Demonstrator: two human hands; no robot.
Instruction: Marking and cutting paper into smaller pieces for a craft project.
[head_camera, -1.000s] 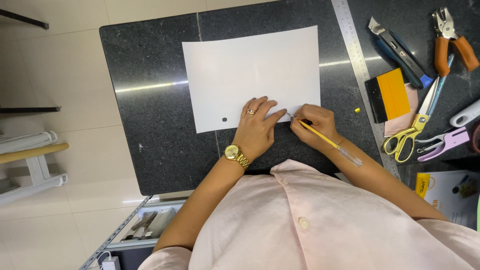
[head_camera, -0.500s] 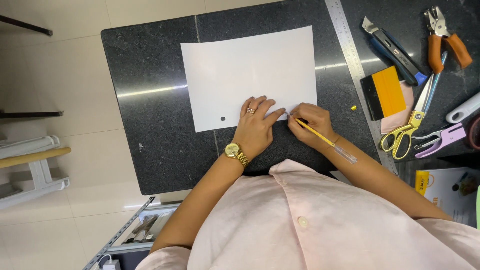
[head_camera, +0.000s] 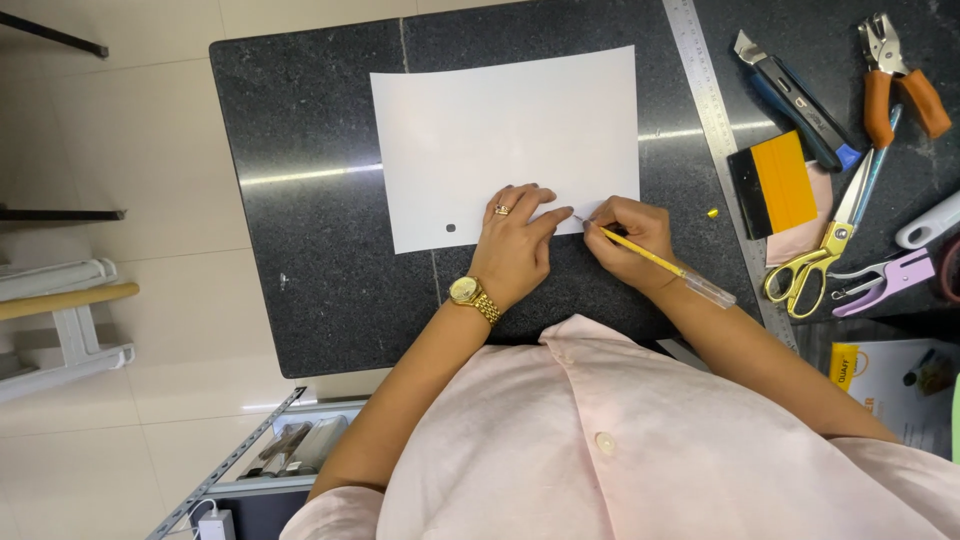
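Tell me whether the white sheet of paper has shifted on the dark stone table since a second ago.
No. The white sheet keeps its place against the steel ruler and the table edge; the left hand presses it down.

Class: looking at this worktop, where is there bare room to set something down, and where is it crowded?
Bare dark stone lies left of the white sheet to the countertop edge, and below the sheet beside the left hand. Right of the steel ruler it is crowded: scissors, squeegee, cutter, pliers.

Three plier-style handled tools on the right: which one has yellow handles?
The scissors, lying between the metal ruler and the lilac tool. The punch pliers at top have orange grips; the third is lilac.
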